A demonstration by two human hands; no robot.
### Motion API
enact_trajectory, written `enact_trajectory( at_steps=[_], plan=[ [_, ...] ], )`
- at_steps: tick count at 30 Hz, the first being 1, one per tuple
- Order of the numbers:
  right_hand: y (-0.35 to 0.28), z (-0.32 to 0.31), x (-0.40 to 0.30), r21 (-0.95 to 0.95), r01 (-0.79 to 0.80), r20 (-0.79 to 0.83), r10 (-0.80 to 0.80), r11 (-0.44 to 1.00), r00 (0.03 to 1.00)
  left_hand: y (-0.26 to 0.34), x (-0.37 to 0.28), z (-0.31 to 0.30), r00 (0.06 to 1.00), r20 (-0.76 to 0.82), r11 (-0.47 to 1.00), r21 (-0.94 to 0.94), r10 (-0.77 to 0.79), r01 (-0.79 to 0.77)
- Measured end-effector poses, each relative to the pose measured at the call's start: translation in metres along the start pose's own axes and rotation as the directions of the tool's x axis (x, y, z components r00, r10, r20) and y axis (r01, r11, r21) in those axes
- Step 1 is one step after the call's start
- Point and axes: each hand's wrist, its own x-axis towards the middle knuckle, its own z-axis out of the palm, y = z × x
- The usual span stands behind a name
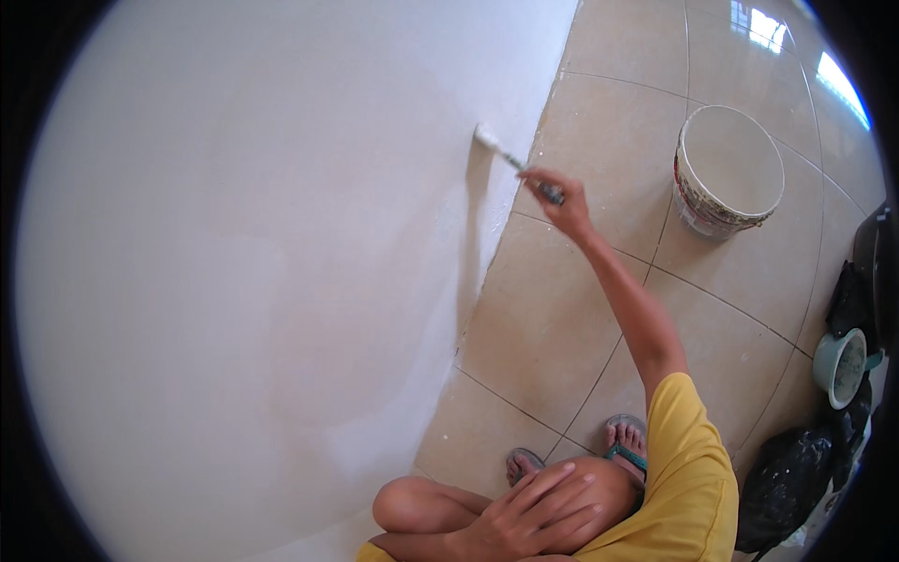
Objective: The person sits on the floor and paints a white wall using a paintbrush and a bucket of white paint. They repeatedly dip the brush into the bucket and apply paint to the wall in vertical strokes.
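Observation:
A paintbrush (511, 160) with whitish bristles is gripped by its handle in my right hand (562, 200). Its bristle end lies at the white wall (316, 232), low down near the floor line. My left hand (523, 511) rests on my bent knee, fingers apart and holding nothing. To the right of the brush, a white plastic bucket (713, 225) stands on the tiles, its outside smeared with paint. Pale liquid or coating shows inside it, and I cannot tell which.
Beige floor tiles (548, 316) meet the wall along a slanting edge. At the far right are a light green dipper (829, 365) with a handle, a black plastic bag (786, 478) and other dark items. My sandalled feet are close to the wall.

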Motion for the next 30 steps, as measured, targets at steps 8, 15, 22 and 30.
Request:
enact_trajectory(
  at_steps=[8, 15, 22, 30],
  plan=[
    [-0.083, 0.017, -0.092, 0.236, -0.003, 0.606, -0.144, 0.972, 0.782, -0.008, -0.007, 0.010, 0.995, 0.060, 0.986, 0.141, 0.080, -0.088],
    [-0.035, -0.009, -0.024, 0.079, -0.148, 0.330, 0.114, 0.986, 0.937, -0.004, -0.002, 0.014, 0.964, -0.051, 0.910, 0.346, 0.261, -0.228],
    [-0.014, 0.011, -0.003, 0.055, 0.062, -0.120, -0.055, 0.997, 0.991, 0.001, -0.015, 0.017, 0.995, -0.093, 0.999, 0.030, 0.021, -0.018],
    [-0.113, 0.038, -0.103, 0.258, 0.085, 0.494, -0.207, 0.962, 0.845, 0.007, -0.020, 0.007, 0.993, 0.114, 1.000, -0.004, 0.027, -0.026]
  ],
)
